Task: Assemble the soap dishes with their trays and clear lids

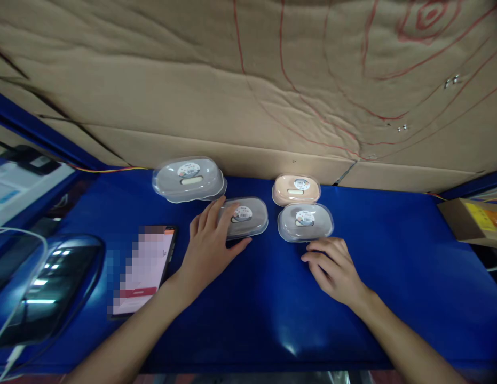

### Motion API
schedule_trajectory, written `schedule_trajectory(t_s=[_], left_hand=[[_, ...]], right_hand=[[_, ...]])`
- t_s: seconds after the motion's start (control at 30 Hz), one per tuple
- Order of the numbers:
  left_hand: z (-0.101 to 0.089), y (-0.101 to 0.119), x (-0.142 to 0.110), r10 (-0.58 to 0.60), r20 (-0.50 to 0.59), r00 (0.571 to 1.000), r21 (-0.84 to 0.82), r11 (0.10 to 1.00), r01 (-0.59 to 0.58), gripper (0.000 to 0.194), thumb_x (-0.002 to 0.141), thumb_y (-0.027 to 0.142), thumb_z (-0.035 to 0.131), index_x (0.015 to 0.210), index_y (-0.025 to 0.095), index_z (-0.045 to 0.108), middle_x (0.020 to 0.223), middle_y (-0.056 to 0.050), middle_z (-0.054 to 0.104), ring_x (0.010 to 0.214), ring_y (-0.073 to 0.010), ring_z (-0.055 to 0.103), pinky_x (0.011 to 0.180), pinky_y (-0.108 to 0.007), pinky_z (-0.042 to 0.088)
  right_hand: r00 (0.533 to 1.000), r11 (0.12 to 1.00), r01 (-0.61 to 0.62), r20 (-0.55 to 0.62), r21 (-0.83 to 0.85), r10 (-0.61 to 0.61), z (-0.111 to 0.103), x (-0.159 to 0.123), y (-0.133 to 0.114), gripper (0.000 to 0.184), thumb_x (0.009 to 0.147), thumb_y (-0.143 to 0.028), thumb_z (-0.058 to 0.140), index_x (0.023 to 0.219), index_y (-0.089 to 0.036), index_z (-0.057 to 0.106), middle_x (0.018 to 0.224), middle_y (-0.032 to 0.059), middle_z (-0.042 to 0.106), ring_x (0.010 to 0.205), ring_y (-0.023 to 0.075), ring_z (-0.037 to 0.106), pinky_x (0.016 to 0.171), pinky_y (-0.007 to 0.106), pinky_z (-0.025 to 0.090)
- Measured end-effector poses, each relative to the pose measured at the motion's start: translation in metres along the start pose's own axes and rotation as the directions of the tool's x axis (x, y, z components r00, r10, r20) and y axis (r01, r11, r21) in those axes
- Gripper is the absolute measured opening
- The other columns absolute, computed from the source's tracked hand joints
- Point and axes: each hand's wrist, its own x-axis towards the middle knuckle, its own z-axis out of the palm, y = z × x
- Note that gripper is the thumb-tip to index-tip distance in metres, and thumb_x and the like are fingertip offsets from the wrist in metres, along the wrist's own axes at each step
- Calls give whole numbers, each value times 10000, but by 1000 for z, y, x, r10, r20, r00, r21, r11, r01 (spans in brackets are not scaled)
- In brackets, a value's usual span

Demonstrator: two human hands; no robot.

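My left hand (211, 234) is at the left end of a grey oval container (254, 216) with a clear lid and a round label. Its fingers are spread, one resting on the lid, while the thumb points along the front edge. Just in front of a second grey lidded container (308, 226) is my right hand (332, 264). Its fingers are loosely bent, with nothing visible in them. Behind that container, a peach one (286, 193) with a clear lid sits close against it. At the back left stands a larger grey container (184, 184), also under a clear lid.
A phone (146, 272) lies on the blue table (248, 330) beside my left forearm. Further left is a dark glossy device (48, 293) with cables. A cardboard wall (192, 101) rises behind, and an open cardboard box (464, 221) is at the right edge.
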Motion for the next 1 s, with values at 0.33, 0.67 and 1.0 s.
schedule_trajectory(t_s=[0.33,0.67,1.0], left_hand=[[-15,-4,-5,-22,377,926,-335,929,159,955,804,707,802,1588,246,511,1545,-170,537,1429,-430,522,1179,-611,460],[-1,-11,2,-139,157,978,-315,931,183,829,886,657,740,1554,221,514,1534,-169,583,1401,-420,537,1193,-629,417],[3,-16,2,-73,207,976,-299,945,134,671,954,595,700,1532,304,523,1564,-125,578,1462,-376,517,1202,-622,397]], right_hand=[[997,997,72,40,30,-73,-1,3,-11,195,1008,-65,617,1144,-172,708,1106,93,748,1042,229,681,911,388,505],[928,992,124,357,-19,-109,5,9,-23,460,1094,-397,582,1505,-192,579,1544,134,626,1395,309,554,1113,488,458],[934,984,151,313,96,-174,4,4,-35,219,1050,-376,671,1198,-220,711,1146,64,745,1124,250,621,1033,438,468]])
